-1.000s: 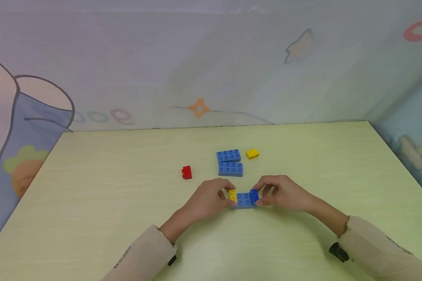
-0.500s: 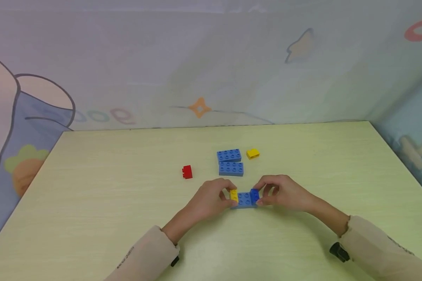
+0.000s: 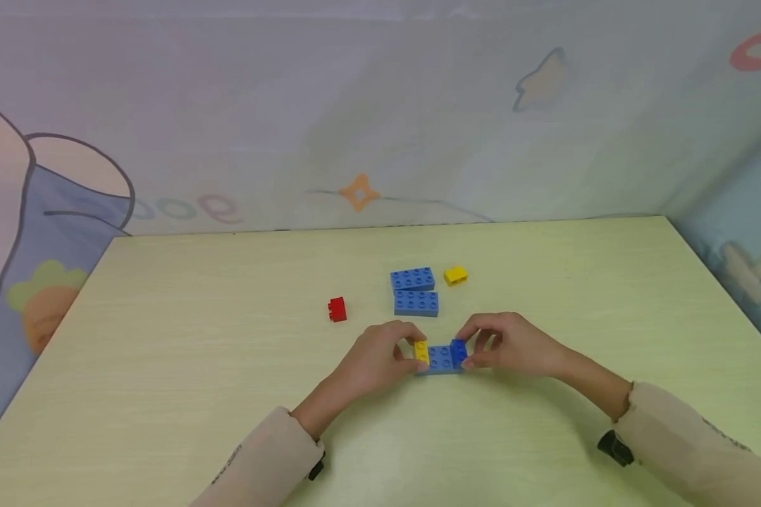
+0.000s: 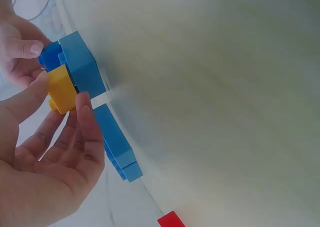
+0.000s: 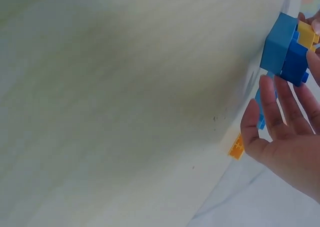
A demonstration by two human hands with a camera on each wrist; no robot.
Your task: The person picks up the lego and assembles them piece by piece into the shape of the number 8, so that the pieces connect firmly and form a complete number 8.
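On the pale green wooden table [image 3: 228, 338] lies a light blue plastic building brick [image 3: 440, 360], long and flat with round studs. A small yellow brick [image 3: 421, 351] sits on its left end and a small dark blue brick [image 3: 459, 351] on its right end. The long brick rests between both hands, near the front middle of the table. The left hand [image 3: 375, 358] pinches the yellow brick with curled thumb and fingers. The right hand [image 3: 514, 345] pinches the dark blue brick the same way, its other fingers half open.
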